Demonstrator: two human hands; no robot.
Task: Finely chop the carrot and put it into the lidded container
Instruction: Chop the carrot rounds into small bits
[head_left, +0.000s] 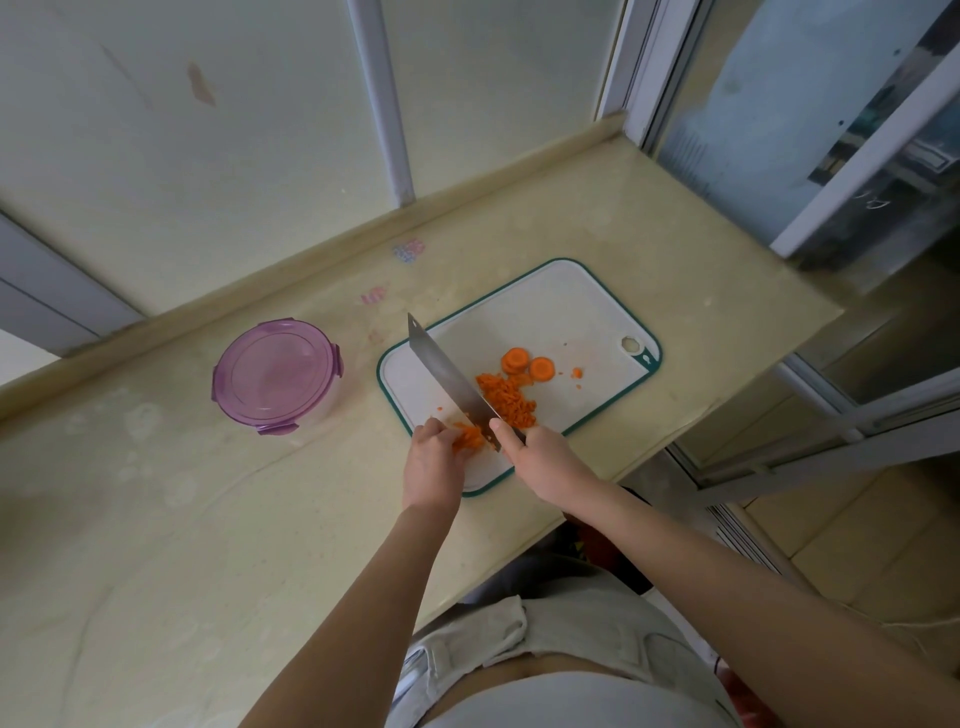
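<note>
Beige stone bench (182, 519) runs below frosted windows, with a teal-rimmed white cutting board (561, 312) by its right edge. Finely chopped carrot (506, 397) is heaped mid-board, and two thick carrot rounds (515, 359) lie just beyond the heap. At the board's near edge the left hand (431, 462) holds a small bunch of carrot strips (467, 436) under curled fingers. The right hand (540, 457) grips the cleaver (447, 371) by its handle, blade angled down beside the strips. Well left of the board stands the round container (278, 374), purple lid on.
</note>
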